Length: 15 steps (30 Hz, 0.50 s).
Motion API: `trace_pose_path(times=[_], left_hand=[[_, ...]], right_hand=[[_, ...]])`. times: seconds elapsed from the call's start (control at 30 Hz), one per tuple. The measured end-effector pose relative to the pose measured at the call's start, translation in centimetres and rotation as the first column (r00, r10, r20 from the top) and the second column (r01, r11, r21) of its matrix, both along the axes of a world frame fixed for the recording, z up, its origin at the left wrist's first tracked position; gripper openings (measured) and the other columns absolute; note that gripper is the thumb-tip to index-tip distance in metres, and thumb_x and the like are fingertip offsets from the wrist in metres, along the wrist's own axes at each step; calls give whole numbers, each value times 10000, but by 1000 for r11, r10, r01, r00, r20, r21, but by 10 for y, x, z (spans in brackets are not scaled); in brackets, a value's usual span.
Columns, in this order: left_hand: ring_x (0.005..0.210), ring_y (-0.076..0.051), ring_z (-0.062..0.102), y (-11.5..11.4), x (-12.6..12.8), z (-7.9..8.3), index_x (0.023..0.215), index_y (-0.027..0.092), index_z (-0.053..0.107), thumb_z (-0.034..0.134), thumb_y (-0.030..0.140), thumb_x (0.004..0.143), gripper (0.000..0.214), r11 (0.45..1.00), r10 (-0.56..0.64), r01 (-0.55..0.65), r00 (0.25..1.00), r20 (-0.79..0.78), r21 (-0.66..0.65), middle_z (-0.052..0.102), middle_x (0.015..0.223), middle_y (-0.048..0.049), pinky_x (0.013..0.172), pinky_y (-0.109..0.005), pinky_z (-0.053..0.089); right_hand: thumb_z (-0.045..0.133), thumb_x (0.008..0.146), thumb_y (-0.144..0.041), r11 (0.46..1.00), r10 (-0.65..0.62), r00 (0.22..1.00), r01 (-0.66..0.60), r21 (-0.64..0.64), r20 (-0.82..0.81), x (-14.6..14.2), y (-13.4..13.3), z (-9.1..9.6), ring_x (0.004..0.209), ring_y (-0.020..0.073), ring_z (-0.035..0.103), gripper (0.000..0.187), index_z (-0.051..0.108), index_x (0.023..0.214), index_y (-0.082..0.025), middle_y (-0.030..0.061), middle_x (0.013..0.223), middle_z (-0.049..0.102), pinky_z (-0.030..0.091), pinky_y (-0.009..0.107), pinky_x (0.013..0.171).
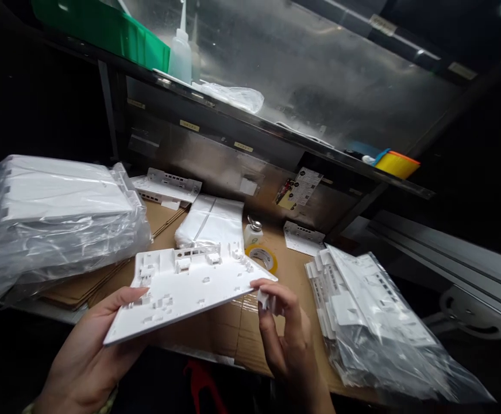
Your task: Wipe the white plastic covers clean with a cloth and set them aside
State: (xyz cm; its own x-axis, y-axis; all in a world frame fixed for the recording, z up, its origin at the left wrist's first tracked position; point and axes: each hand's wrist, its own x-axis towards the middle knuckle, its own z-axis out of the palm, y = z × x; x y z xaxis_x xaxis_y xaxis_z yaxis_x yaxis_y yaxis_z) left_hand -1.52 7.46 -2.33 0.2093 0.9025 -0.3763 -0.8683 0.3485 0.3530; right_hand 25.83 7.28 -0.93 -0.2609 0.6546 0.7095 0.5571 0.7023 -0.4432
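White plastic panel (pixel 185 287), held in the air above the near edge of the cardboard sheet (pixel 228 330), near and slightly left of centre. Long axis running left to right, the right end a little farther off. Ribbed, clip-studded face turned up, slotted wall along the far edge, smooth near edge tipped down. Left hand (pixel 91 351) cupped under the near-left corner, thumb lying on the upper face, closed on the panel. Right hand (pixel 287 336) narrow, fingertips pinched on a small white piece (pixel 264 300), touching or just beside the panel's right corner; hard to tell which.

Open room only in the middle: bare cardboard beneath and to the right of the panel, up to a tape roll (pixel 263 257) and a small capped bottle (pixel 253 232) just beyond the far edge. To the left, hemmed in by a tall bagged stack of white parts (pixel 52 213). To the right, by a second bagged stack (pixel 375 310) lying slanted, near the right hand. Farther back, a folded white bag (pixel 211 221) and a loose panel (pixel 166 187) against the metal back wall, under an overhanging shelf (pixel 276 135).

Left wrist cut off at the bottom edge. Underside of the panel hidden. Surroundings left and right lost in darkness. A red shape below the bench edge, too dim to make out. Contents of both bags blurred by glare and creased film.
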Motion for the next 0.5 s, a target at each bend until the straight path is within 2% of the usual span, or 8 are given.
trace_pose_path(times=[0.07,0.13,0.23,0.3,0.37,0.4,0.43,0.5], left_hand=[[831,-370,766,-1,1,-12,1629,81,-6,456,42,901,863,999,-18,18,1000,6,-43,800,1049,-160,607,-398,686],[804,-359,775,0,3,-25,1630,72,-2,485,60,906,872,999,-37,37,999,11,-25,807,1007,-149,605,-382,689],[819,-328,781,4,9,-44,1642,125,20,499,77,918,870,998,-47,46,999,13,46,809,1016,-106,621,-327,690],[975,-346,755,11,12,-55,1647,157,32,542,69,891,916,977,-162,157,987,17,145,792,1099,-110,742,-349,698],[1207,-395,640,18,14,-63,1647,172,15,611,147,895,959,930,-300,298,954,-23,214,745,1230,-149,953,-472,647],[1304,-406,559,21,14,-65,1648,219,1,630,247,922,961,932,-289,297,955,-67,210,717,1295,-144,1019,-542,603],[1385,-389,475,23,14,-66,1642,311,-33,643,342,937,977,949,-205,232,969,-138,215,689,1359,-106,1066,-576,560],[1490,-322,320,27,14,-65,1584,507,-106,714,418,904,1069,940,80,47,933,-351,339,613,1475,6,1151,-555,473]], right_hand=[[509,936,-71,999,-32,995,29,32,96,3,-6,14,1035,204,681,411,503,1322,-211,100,1140,690,595,350,863],[606,937,-191,996,-58,962,39,75,267,5,-12,31,988,227,687,381,528,1311,-188,119,1132,689,603,361,811],[703,928,-367,989,-91,830,9,151,551,11,-14,52,896,246,712,340,616,1202,-187,131,1161,716,598,370,717],[634,978,-261,975,-130,754,-21,221,644,18,-9,63,801,207,711,135,653,1094,-196,87,1079,755,565,335,662],[564,999,-150,955,-181,729,-29,295,660,30,1,75,732,172,691,118,661,1048,-195,43,943,769,532,308,644],[556,1006,-147,947,-201,735,-24,320,648,37,6,82,723,165,683,121,660,1044,-196,31,891,764,523,300,649],[562,1013,-171,944,-212,744,-12,330,633,44,11,90,723,161,678,108,660,1047,-199,26,864,757,518,294,656],[580,1019,-224,952,-210,765,17,307,609,57,20,106,707,148,662,85,663,1033,-215,13,829,736,497,273,638]])
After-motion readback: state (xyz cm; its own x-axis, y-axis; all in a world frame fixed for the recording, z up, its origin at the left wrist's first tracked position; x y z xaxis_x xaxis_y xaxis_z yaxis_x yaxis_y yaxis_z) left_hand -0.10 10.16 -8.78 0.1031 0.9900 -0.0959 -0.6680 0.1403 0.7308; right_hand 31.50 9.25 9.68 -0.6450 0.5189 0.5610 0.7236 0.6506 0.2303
